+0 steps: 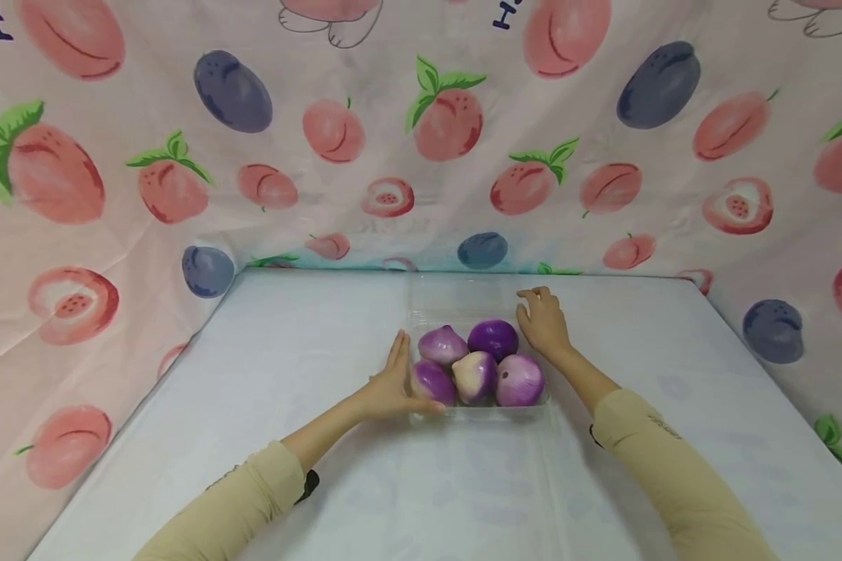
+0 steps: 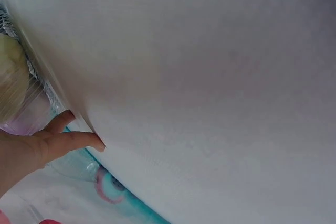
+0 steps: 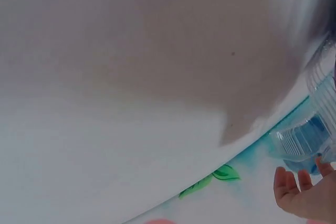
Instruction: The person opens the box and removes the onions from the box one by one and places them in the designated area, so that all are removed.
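Note:
A clear plastic box (image 1: 494, 410) holds several purple onions (image 1: 520, 381), one of them paler and cream-coloured (image 1: 473, 377). Its transparent lid (image 1: 456, 293) is swung back behind it, raised off the box. My left hand (image 1: 391, 388) lies along the box's left side, fingers straight and thumb reaching across the front left corner. At the back right corner is my right hand (image 1: 543, 323), its fingers loosely bent beside the lid. In the right wrist view the fingertips overlap the ribbed plastic (image 3: 302, 137); the left wrist view shows straight fingers (image 2: 79, 141) by the box wall.
The box stands on a white-covered table (image 1: 288, 335). A fruit-printed cloth (image 1: 393, 117) hangs behind the table's far edge and along both sides.

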{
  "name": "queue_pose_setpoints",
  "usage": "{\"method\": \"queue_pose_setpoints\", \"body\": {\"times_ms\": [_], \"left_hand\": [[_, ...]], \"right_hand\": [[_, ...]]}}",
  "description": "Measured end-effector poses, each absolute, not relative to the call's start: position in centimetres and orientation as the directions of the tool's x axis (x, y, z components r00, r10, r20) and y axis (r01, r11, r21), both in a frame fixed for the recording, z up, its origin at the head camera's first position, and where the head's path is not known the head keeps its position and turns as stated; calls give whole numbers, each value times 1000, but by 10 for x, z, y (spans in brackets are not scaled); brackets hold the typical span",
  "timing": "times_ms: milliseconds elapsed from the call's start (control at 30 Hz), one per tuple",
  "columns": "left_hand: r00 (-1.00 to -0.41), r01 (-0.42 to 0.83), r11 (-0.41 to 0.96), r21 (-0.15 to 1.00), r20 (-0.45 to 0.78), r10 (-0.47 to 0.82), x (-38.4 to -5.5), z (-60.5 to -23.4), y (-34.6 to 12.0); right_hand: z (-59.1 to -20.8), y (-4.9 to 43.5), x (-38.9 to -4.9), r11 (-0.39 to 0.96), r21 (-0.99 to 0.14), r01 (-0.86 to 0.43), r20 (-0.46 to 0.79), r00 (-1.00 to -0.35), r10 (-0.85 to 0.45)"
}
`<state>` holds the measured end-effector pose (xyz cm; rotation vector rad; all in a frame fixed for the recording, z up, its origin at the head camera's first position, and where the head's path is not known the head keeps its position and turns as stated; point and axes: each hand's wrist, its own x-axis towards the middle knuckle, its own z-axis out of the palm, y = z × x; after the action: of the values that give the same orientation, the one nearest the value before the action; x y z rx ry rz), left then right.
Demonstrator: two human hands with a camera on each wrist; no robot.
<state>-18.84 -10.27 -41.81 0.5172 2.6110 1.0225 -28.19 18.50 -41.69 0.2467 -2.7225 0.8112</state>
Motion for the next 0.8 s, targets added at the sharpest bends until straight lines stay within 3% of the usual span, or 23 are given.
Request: {"method": "queue_pose_setpoints", "body": {"times_ms": [233, 600, 800], "left_hand": [[-897, 218, 678, 703, -130, 422, -187, -418, -101], [-901, 241, 676, 697, -99, 423, -189, -417, -104], [-889, 252, 675, 693, -110, 444, -192, -419, -106]], "right_hand": [[-411, 189, -269, 792, -537, -292, 330, -936, -121], [-392, 201, -241, 685, -534, -496, 359, -866, -347], [-389, 211, -225, 603, -591, -536, 282, -837, -468]]}}
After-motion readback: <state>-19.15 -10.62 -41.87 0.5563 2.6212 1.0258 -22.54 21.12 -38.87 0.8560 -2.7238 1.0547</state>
